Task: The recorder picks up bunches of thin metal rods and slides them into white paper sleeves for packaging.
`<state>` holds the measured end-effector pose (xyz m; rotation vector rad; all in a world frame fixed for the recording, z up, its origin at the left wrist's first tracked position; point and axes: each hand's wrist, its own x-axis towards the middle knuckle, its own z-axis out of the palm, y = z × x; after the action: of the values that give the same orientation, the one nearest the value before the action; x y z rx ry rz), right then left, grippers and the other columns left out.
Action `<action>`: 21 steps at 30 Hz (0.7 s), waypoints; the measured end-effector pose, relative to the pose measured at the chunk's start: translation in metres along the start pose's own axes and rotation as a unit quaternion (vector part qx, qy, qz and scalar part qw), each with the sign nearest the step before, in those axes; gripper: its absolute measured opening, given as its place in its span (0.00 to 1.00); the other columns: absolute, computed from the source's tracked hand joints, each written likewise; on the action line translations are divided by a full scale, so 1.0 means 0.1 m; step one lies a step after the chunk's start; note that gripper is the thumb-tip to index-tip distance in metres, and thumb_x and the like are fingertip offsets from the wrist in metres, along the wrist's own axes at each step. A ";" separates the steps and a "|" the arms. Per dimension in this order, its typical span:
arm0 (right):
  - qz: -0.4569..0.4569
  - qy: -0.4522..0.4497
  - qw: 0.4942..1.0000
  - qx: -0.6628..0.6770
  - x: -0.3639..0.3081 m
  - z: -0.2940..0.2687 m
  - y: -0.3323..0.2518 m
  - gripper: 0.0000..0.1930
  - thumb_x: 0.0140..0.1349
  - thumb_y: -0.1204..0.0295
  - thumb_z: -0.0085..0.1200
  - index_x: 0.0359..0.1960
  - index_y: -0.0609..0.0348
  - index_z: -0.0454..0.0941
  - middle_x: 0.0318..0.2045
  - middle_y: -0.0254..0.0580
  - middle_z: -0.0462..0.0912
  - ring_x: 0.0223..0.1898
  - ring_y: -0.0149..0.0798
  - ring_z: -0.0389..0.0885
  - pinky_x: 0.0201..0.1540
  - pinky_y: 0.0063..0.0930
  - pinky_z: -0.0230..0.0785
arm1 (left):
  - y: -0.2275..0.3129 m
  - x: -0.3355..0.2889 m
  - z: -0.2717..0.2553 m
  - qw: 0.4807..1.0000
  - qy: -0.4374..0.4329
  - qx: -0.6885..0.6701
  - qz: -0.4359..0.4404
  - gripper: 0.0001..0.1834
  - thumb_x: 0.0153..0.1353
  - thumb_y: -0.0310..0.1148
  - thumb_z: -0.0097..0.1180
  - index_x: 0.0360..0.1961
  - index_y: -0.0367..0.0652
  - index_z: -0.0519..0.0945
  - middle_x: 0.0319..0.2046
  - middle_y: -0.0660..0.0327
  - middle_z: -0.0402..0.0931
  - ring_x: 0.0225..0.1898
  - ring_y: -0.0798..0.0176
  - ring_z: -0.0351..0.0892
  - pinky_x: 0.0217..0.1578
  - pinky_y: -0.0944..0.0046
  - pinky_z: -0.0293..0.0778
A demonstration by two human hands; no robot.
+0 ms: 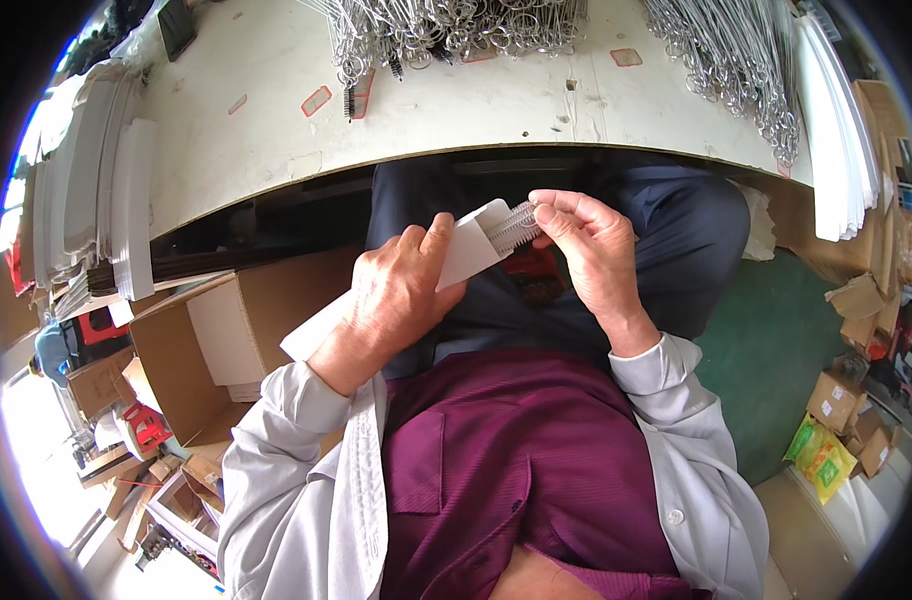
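My left hand (391, 285) is wrapped around a long narrow white box (468, 252), held at a slant over my lap. Out of the box's upper right end sticks a bundle of thin wire brushes (513, 230) with fine bristles. My right hand (598, 245) pinches the outer end of this bundle between thumb and fingers. The rest of the bundle is hidden inside the box. Beyond my hands, a large pile of wire pieces with ring ends (466, 28) lies on the white table (446, 115), a few dark bristle tips among them.
A second pile of ringed wires (731, 80) lies at the table's far right, beside upright white flat boxes (838, 130). More white boxes (133, 210) stand at the left edge. An open cardboard carton (266, 310) sits low on my left. The table's front edge runs just beyond my hands.
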<state>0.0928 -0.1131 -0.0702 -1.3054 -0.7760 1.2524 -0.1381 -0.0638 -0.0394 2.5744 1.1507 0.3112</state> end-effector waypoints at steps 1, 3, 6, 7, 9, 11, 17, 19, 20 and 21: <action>0.000 0.000 1.000 0.000 -0.01 0.02 0.01 0.12 0.71 0.70 0.62 0.49 0.67 0.85 0.37 0.39 0.89 0.37 0.27 0.86 0.40 0.22 0.81 | 0.01 0.00 0.02 1.000 -0.004 -0.008 -0.004 0.35 0.48 0.35 0.75 0.58 0.40 0.75 0.30 0.54 0.80 0.29 0.50 0.86 0.29 0.55 0.83; -0.047 0.001 0.998 -0.035 -0.04 0.07 0.01 0.11 0.70 0.71 0.63 0.48 0.66 0.86 0.36 0.38 0.89 0.37 0.24 0.85 0.42 0.20 0.79 | 0.01 -0.01 0.04 1.000 -0.008 -0.016 -0.008 0.35 0.48 0.36 0.75 0.58 0.40 0.75 0.30 0.53 0.81 0.30 0.50 0.86 0.29 0.54 0.83; -0.041 -0.017 0.998 -0.043 -0.05 0.06 0.04 0.10 0.70 0.71 0.63 0.47 0.65 0.87 0.37 0.38 0.90 0.38 0.24 0.85 0.44 0.21 0.79 | 0.01 -0.04 0.07 0.999 -0.019 -0.029 -0.014 0.35 0.49 0.36 0.74 0.58 0.40 0.75 0.30 0.53 0.81 0.30 0.50 0.86 0.29 0.54 0.83; -0.034 -0.025 0.998 -0.043 -0.05 0.06 0.05 0.10 0.70 0.71 0.63 0.47 0.64 0.87 0.37 0.38 0.90 0.39 0.24 0.85 0.44 0.22 0.79 | 0.00 -0.05 0.08 0.999 -0.010 -0.035 -0.009 0.35 0.48 0.36 0.75 0.58 0.40 0.75 0.30 0.53 0.81 0.30 0.50 0.86 0.29 0.54 0.83; -0.032 -0.031 0.998 -0.052 -0.06 0.06 0.06 0.10 0.71 0.72 0.62 0.47 0.65 0.87 0.39 0.40 0.90 0.40 0.26 0.85 0.44 0.23 0.79 | 0.00 -0.05 0.10 0.999 -0.001 -0.042 -0.002 0.35 0.48 0.36 0.75 0.58 0.40 0.75 0.30 0.53 0.81 0.30 0.49 0.86 0.29 0.54 0.83; -0.030 -0.038 0.997 -0.060 -0.06 0.07 0.09 0.09 0.71 0.72 0.61 0.47 0.65 0.87 0.40 0.42 0.90 0.41 0.27 0.86 0.45 0.23 0.79 | 0.03 -0.05 0.13 0.996 -0.028 -0.068 -0.047 0.35 0.48 0.36 0.75 0.57 0.38 0.76 0.33 0.51 0.83 0.33 0.48 0.87 0.32 0.53 0.84; -0.141 -0.013 0.982 -0.123 -0.10 0.13 0.11 0.11 0.71 0.74 0.59 0.50 0.67 0.84 0.48 0.50 0.88 0.45 0.37 0.88 0.47 0.27 0.80 | 0.08 -0.04 0.12 0.986 -0.035 -0.132 -0.100 0.34 0.47 0.36 0.76 0.55 0.34 0.77 0.39 0.46 0.84 0.39 0.44 0.88 0.40 0.52 0.84; -0.122 -0.002 0.983 -0.140 -0.10 0.11 0.11 0.12 0.71 0.73 0.60 0.52 0.67 0.83 0.50 0.53 0.87 0.46 0.42 0.88 0.49 0.30 0.80 | 0.09 -0.02 0.11 0.986 -0.037 -0.130 -0.101 0.35 0.47 0.36 0.76 0.55 0.34 0.77 0.39 0.46 0.84 0.39 0.44 0.88 0.40 0.52 0.84; -0.182 -0.017 0.963 -0.199 -0.10 0.11 0.13 0.13 0.71 0.73 0.60 0.53 0.66 0.83 0.50 0.55 0.86 0.47 0.46 0.88 0.49 0.32 0.80 | 0.09 -0.01 0.11 0.986 -0.040 -0.128 -0.102 0.35 0.46 0.37 0.76 0.56 0.34 0.77 0.39 0.46 0.85 0.40 0.44 0.88 0.41 0.52 0.84; -0.241 -0.031 0.936 -0.256 -0.11 0.11 0.14 0.14 0.70 0.72 0.60 0.53 0.66 0.83 0.50 0.56 0.86 0.48 0.49 0.88 0.50 0.34 0.80 | 0.09 -0.01 0.11 0.986 -0.040 -0.129 -0.101 0.35 0.46 0.37 0.76 0.56 0.34 0.77 0.39 0.46 0.85 0.40 0.44 0.88 0.41 0.52 0.84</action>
<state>0.0765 -0.1226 -0.0789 -1.3644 -1.4374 0.7156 -0.1292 -0.0724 -0.0469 2.2073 1.2421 0.2850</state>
